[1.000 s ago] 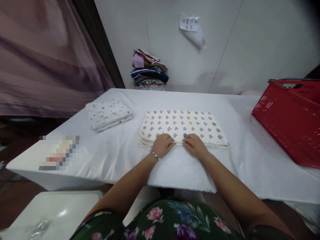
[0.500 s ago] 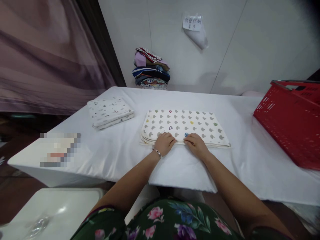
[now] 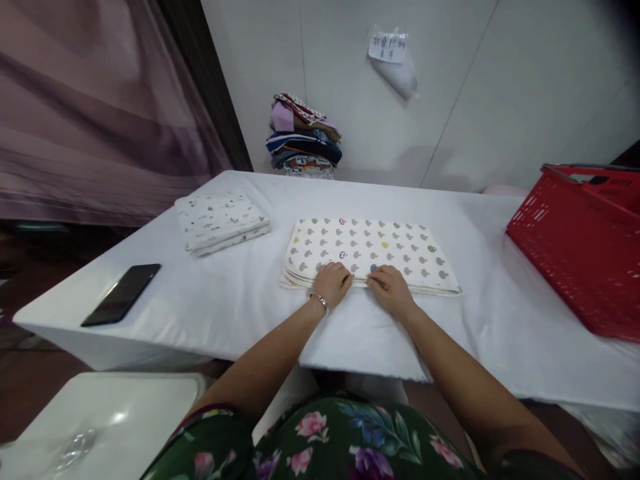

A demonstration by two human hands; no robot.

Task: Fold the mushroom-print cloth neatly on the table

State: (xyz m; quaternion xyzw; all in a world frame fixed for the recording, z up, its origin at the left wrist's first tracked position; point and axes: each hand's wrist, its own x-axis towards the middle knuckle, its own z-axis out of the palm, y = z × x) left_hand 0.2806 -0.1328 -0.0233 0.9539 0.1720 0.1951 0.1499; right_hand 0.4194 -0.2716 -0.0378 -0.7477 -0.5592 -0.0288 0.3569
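Observation:
A folded white cloth (image 3: 367, 243) printed with small grey mushroom shapes, a few of them coloured, lies flat in layers on the white-covered table. At the middle of its near edge, my left hand (image 3: 332, 283) pinches the layers between thumb and curled fingers; a bracelet circles that wrist. A short gap to the right, my right hand (image 3: 392, 291) pinches the same edge. Both hands rest low against the table. Farther left lies a second folded white cloth (image 3: 220, 222) with a small scattered print, untouched.
A black phone (image 3: 123, 295) lies near the left edge of the white tablecloth (image 3: 200, 300). At the right stands a red plastic basket (image 3: 580, 253). Against the wall is a pile of folded clothes (image 3: 305, 140). A white stool (image 3: 120, 413) is below left.
Both hands keep to the cloth's near edge, with only a slight shift of the fingers. The view has moved a little.

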